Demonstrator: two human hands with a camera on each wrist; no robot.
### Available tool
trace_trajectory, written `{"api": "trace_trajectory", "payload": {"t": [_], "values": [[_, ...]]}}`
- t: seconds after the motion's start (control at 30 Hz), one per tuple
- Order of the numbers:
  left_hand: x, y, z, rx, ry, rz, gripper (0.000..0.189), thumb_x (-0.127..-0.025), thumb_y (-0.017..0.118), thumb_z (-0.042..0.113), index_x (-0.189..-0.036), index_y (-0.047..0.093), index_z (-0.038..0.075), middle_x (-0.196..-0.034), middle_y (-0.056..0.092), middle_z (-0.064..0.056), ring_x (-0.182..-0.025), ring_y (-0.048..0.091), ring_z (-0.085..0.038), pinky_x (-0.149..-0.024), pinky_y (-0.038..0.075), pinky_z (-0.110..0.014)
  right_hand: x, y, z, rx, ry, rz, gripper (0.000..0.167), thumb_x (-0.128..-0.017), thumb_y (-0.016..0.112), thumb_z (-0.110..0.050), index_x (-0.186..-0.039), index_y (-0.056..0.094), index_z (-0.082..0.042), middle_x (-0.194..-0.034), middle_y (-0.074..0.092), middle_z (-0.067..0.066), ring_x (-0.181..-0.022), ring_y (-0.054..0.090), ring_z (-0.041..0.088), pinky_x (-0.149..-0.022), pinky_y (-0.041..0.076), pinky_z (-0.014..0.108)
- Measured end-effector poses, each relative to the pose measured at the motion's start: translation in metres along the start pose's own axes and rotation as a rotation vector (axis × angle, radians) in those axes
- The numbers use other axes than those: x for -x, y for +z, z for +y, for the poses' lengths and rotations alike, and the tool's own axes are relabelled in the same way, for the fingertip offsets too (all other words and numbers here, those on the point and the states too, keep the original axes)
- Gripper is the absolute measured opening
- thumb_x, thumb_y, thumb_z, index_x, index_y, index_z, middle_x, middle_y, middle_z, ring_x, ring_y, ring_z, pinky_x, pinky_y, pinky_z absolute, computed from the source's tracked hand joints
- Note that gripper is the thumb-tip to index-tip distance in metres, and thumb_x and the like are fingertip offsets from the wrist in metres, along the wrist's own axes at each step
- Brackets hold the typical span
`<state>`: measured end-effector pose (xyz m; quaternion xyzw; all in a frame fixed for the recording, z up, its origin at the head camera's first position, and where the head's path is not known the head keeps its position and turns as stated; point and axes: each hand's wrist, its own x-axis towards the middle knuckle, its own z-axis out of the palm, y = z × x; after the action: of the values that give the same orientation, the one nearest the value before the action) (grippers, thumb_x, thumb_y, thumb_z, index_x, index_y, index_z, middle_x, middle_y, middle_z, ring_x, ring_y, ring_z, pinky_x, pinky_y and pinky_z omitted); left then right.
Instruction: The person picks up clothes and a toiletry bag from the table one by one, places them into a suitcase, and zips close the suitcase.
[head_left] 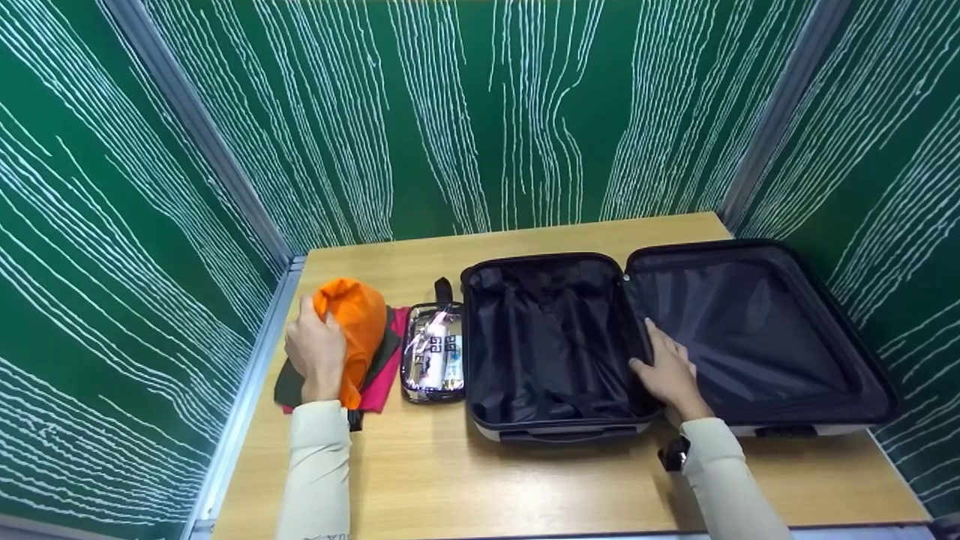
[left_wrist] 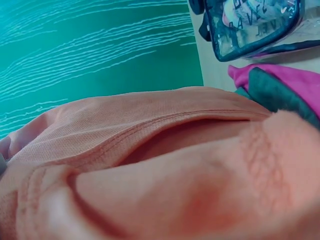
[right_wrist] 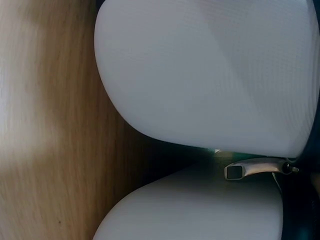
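My left hand [head_left: 315, 345] grips the upper edge of a folded orange garment [head_left: 360, 319], lifted over a dark green cloth [head_left: 289, 386] and a pink one [head_left: 382, 386]. Close up in the left wrist view, the garment [left_wrist: 150, 130] shows stitched seams and droops in folds. My right hand [head_left: 670, 371] rests on the middle edge of an open suitcase, fingers extended and thumb toward the black-lined left half [head_left: 555, 337]. The right wrist view shows the two pale outer shells, one of them the upper shell [right_wrist: 200, 75], with a metal zipper pull [right_wrist: 255, 167] between them.
A clear toiletry pouch [head_left: 420, 394] with tubes inside lies between the cloths and the suitcase. The suitcase's right half [head_left: 757, 337] leans close to the right green wall [head_left: 900, 187]. Everything stands on a wooden table [head_left: 450, 487], walled at the back and both sides.
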<state>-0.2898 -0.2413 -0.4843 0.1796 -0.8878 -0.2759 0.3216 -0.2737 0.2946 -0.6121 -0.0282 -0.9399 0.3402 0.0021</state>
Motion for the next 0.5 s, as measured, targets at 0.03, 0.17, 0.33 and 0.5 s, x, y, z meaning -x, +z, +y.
{"api": "trace_trajectory", "payload": {"t": [0.03, 0.17, 0.33, 0.5], "values": [[0.0, 0.0, 0.001, 0.003, 0.004, 0.002, 0.014, -0.096, 0.062, 0.013, -0.104, 0.061, 0.002, -0.089, 0.071, -0.029, -0.084, 0.067, -0.052, -0.069, 0.05, -0.062, 0.0, 0.0, 0.0, -0.001, -0.001, 0.001, 0.081, -0.099, 0.057, -0.024, -0.165, 0.012, -0.013, -0.165, 0.023, 0.027, -0.149, 0.017, 0.054, -0.112, 0.016, 0.073], [0.0, 0.002, 0.005, 0.018, 0.026, 0.021, 0.013, -0.096, 0.063, 0.014, -0.103, 0.061, 0.002, -0.086, 0.071, -0.028, -0.082, 0.068, -0.052, -0.067, 0.05, -0.062, 0.0, -0.002, 0.0, -0.007, 0.002, -0.01, 0.081, -0.1, 0.056, -0.024, -0.165, 0.01, -0.015, -0.166, 0.021, 0.027, -0.149, 0.016, 0.055, -0.113, 0.014, 0.073], [0.0, 0.003, 0.01, 0.035, 0.04, 0.023, 0.014, -0.097, 0.062, 0.016, -0.105, 0.062, 0.004, -0.085, 0.071, -0.026, -0.08, 0.068, -0.051, -0.065, 0.05, -0.06, 0.001, -0.005, 0.0, -0.013, 0.013, -0.037, 0.082, -0.101, 0.055, -0.026, -0.166, 0.006, -0.016, -0.168, 0.017, 0.027, -0.149, 0.013, 0.056, -0.113, 0.013, 0.073], [0.001, 0.001, 0.015, 0.063, 0.048, 0.019, 0.016, -0.098, 0.062, 0.016, -0.108, 0.063, 0.004, -0.09, 0.073, -0.026, -0.082, 0.069, -0.049, -0.07, 0.053, -0.059, 0.0, -0.003, -0.002, -0.025, 0.021, -0.034, 0.08, -0.102, 0.054, -0.028, -0.166, 0.008, -0.015, -0.168, 0.017, 0.026, -0.15, 0.014, 0.055, -0.114, 0.013, 0.073]]}}
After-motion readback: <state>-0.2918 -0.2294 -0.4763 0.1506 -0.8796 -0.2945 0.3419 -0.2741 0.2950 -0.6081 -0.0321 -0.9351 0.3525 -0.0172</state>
